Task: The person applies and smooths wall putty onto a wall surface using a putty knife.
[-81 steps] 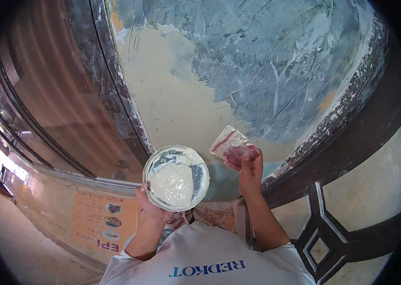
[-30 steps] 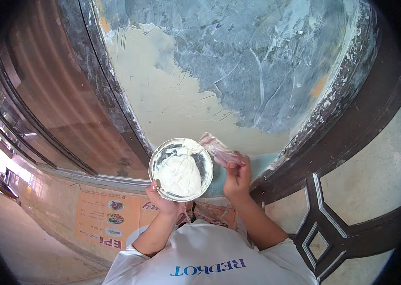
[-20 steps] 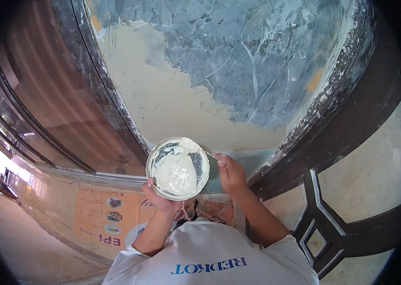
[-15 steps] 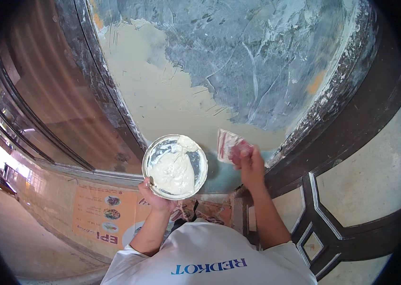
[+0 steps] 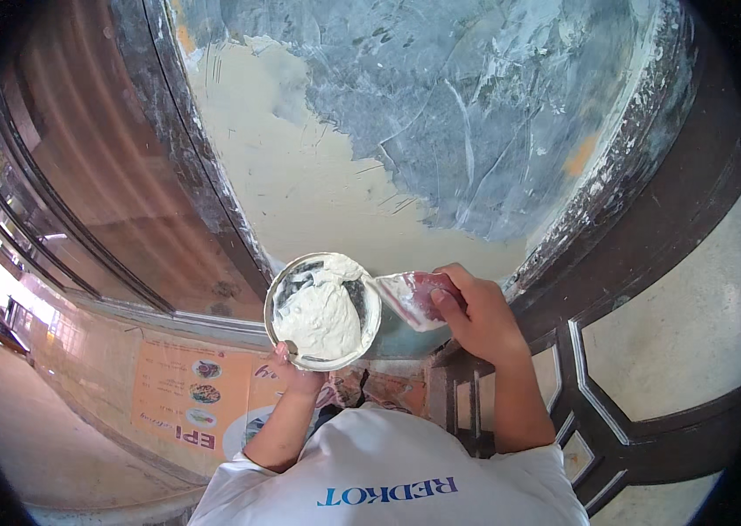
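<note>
A broad panel (image 5: 493, 105) fills the upper middle of the frame, its blue-grey surface mottled, scratched and streaked. A smooth cream coating (image 5: 300, 188) covers its left and lower parts, with a ragged edge against the grey. A glossy brown pane (image 5: 81, 167) spans the upper left; dark framework (image 5: 642, 263) curves down the right, bordering pale angular fields. At the bottom centre is a white cloth shirt (image 5: 388, 447), and at the lower left a flat orange printed sheet (image 5: 173, 377).

Just below centre sits a round container (image 5: 373, 337), its rim smeared, with thick, lumpy white paste (image 5: 322, 320) inside. To its right is a flat, paste-coated reddish scraper (image 5: 427, 294), whose left corner meets the rim in view; whether they touch is unclear.

The hands are apart. The left hand (image 5: 300, 375) grips the container from its lower left, and the right hand (image 5: 483, 317) pinches the scraper's right end.
</note>
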`<state>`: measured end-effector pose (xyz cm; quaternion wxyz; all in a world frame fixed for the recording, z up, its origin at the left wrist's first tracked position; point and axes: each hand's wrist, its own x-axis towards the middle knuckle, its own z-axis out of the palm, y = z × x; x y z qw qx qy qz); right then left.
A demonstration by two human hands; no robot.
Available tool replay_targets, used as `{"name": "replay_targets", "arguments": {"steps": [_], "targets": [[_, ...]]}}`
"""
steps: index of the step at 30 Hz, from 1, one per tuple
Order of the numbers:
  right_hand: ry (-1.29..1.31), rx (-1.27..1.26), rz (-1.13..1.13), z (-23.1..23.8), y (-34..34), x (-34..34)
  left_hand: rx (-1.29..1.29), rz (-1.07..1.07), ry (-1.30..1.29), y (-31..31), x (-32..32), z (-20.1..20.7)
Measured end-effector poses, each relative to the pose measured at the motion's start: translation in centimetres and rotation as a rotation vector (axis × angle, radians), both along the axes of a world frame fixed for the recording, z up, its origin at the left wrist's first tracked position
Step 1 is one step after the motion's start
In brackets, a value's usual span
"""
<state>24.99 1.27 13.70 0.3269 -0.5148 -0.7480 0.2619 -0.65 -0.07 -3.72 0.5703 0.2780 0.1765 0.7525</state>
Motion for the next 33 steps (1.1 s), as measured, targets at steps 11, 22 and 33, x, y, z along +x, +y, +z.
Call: {"name": "replay_targets", "arguments": {"steps": [11,22,33], "targets": [[-0.15,0.347,0.07,0.1,1.1,-2.6,0.037,0.074,0.027,0.5,-1.6,-0.3],[-0.255,0.727,0.018,-3.3,2.0,-7.2,0.016,0.12,0.074,2.2,-2.8,1.7],[-0.255,0.812,0.071,-4.4,4.2,-10.5,-0.026,0.165,-0.018,4.5,-4.2,1.6]]}}
